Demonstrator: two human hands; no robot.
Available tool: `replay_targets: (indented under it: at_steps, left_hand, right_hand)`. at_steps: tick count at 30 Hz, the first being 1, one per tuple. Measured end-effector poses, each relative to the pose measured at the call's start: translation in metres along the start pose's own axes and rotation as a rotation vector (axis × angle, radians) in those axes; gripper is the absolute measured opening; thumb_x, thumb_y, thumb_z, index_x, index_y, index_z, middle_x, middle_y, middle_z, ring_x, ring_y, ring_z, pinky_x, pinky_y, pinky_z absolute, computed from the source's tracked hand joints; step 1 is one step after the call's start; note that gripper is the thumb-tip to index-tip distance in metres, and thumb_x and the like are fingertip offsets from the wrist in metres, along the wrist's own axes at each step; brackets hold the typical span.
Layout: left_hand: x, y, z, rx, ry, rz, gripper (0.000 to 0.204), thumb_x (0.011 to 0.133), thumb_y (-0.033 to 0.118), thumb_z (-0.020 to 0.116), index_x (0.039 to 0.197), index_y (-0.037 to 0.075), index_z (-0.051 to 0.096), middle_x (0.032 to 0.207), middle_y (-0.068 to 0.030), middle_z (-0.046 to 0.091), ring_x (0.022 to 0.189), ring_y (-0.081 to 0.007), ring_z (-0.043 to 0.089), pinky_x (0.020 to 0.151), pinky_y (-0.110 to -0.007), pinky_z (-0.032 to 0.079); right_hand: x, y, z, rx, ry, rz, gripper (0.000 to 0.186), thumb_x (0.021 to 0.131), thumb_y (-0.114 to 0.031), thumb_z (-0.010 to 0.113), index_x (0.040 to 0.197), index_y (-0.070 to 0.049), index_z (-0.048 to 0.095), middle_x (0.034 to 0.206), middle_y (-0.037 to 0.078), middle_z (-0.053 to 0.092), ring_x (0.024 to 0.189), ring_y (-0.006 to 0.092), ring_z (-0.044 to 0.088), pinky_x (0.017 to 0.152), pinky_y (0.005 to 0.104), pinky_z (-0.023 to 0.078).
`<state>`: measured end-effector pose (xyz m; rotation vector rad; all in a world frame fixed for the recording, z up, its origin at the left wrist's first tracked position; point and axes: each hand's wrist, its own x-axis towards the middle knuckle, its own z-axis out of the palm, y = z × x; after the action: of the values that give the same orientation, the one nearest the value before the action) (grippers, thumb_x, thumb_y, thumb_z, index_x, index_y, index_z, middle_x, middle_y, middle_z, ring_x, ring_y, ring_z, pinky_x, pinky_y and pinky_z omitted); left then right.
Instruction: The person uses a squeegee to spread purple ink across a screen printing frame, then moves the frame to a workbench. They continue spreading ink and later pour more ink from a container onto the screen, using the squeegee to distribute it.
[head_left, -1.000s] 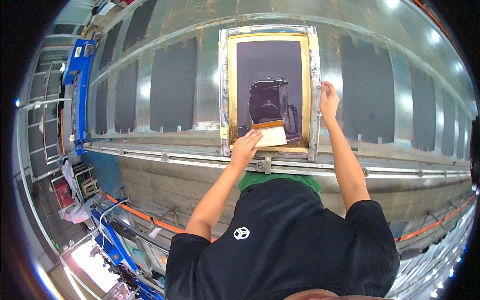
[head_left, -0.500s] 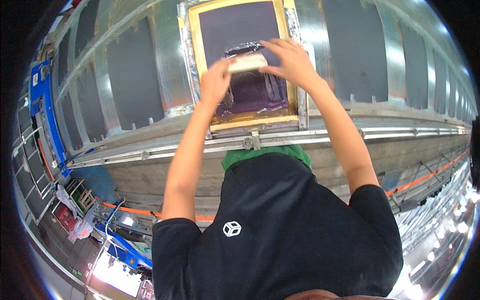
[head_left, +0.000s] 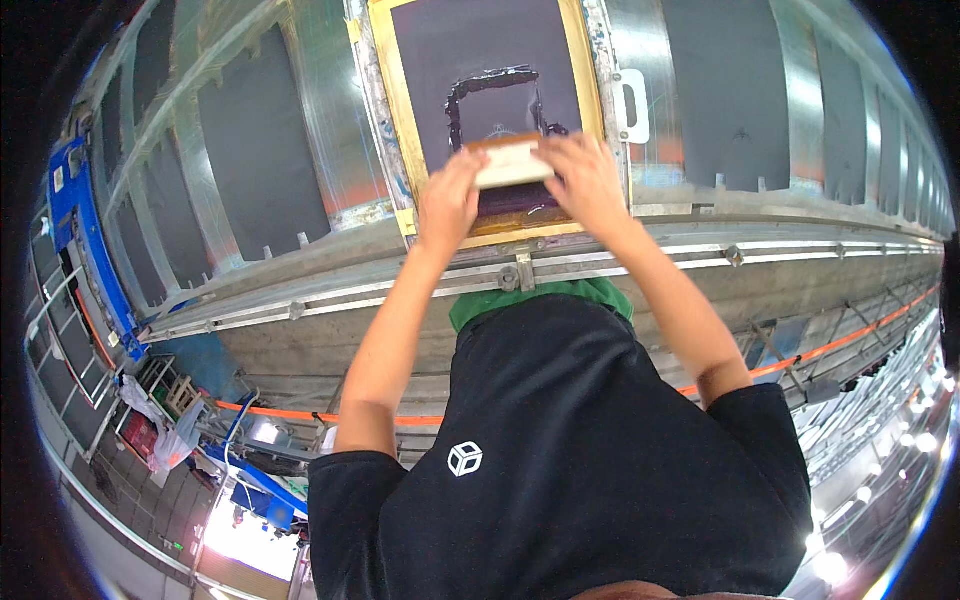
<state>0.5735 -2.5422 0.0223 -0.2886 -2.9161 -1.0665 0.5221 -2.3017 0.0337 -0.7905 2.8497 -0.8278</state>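
Note:
A squeegee with a pale handle (head_left: 512,166) lies across the lower part of a printing screen. My left hand (head_left: 450,197) grips its left end, and my right hand (head_left: 588,180) is closed round its right end. The screen's frame is edged with yellow tape (head_left: 383,55). Glossy dark ink (head_left: 454,108) forms a bracket-shaped ridge on the mesh (head_left: 470,40) beyond the squeegee. A faint curved design shows just past the blade. The blade's contact edge is hidden from view.
Dark fabric panels (head_left: 262,140) lie in a row along a long metal table on both sides of the screen; one panel on the right (head_left: 730,90) bears a small faint mark. A metal rail (head_left: 400,283) runs along the near edge. Blue equipment (head_left: 90,235) stands at far left.
Both hands have brought the squeegee closer to my body, down the screen. More of the ink ridge and the curved design now shows behind it. My right fingers have closed in on the handle.

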Motion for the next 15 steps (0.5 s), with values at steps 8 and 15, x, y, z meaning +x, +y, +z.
replay_targets:
  at_steps: [8,15]
  left_hand:
    - [0.079,-0.013,-0.007,-0.014,0.06,-0.011,0.04,0.08,-0.007,0.057,0.117,0.007,0.066,0.12,-0.0149,0.068,0.111,-0.0372,0.064,0.092,-0.045,0.052]
    - [-0.017,0.0,0.007,0.084,-0.003,0.071,0.046,0.075,-0.012,0.059,0.116,0.005,0.066,0.118,-0.012,0.07,0.115,-0.0305,0.066,0.088,-0.041,0.054]
  right_hand:
    - [0.066,0.036,0.004,0.015,0.068,-0.021,0.037,0.079,-0.009,0.071,0.116,-0.012,0.071,0.12,0.003,0.07,0.106,0.027,0.059,0.09,0.0414,0.047]
    - [-0.026,-0.014,0.004,0.079,-0.076,0.07,0.047,0.076,-0.009,0.074,0.122,-0.012,0.068,0.123,0.003,0.068,0.108,0.026,0.057,0.093,0.0415,0.045]
